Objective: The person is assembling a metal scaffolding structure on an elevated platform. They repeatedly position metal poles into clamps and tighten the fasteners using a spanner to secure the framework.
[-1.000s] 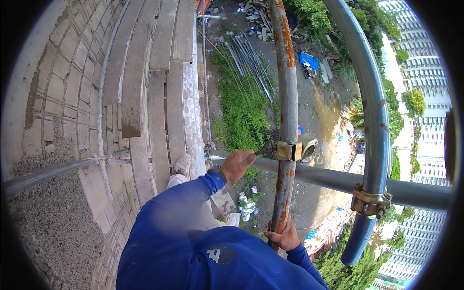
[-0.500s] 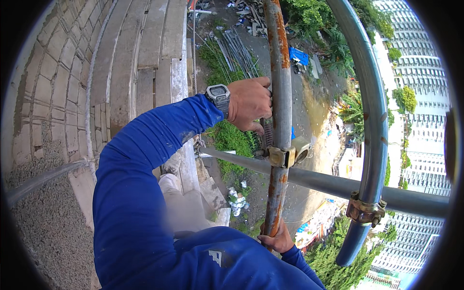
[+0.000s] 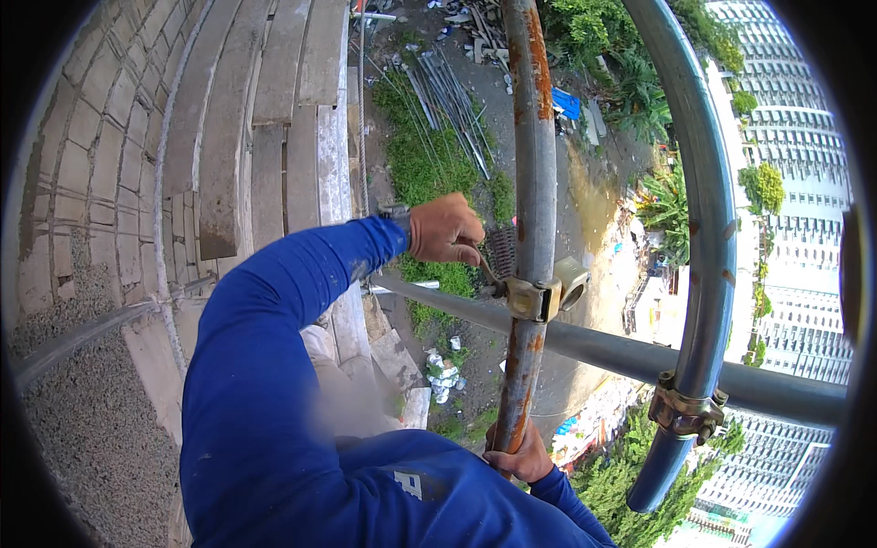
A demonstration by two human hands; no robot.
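Observation:
My left hand (image 3: 446, 228), in a blue sleeve with a watch at the wrist, is closed on a thin metal piece (image 3: 489, 272) that leads to the brass-coloured coupler (image 3: 534, 297). That coupler joins a rusty upright pipe (image 3: 534, 155) to a grey horizontal pipe (image 3: 621, 352). Lower down, my right hand (image 3: 521, 457) grips the rusty pipe from below the coupler. My blue-clad shoulder hides the pipe's bottom end.
A second grey upright pipe (image 3: 708, 183) stands to the right, fixed to the horizontal pipe by another coupler (image 3: 683, 413). A block wall with concrete ledges (image 3: 119, 155) drops away on the left. Far below lie steel rods (image 3: 448, 91), grass and debris; tall buildings (image 3: 795, 137) rise at right.
My left hand went from the horizontal pipe up to the rusty pipe above the coupler, then came down beside the coupler. My right hand stayed on the rusty pipe.

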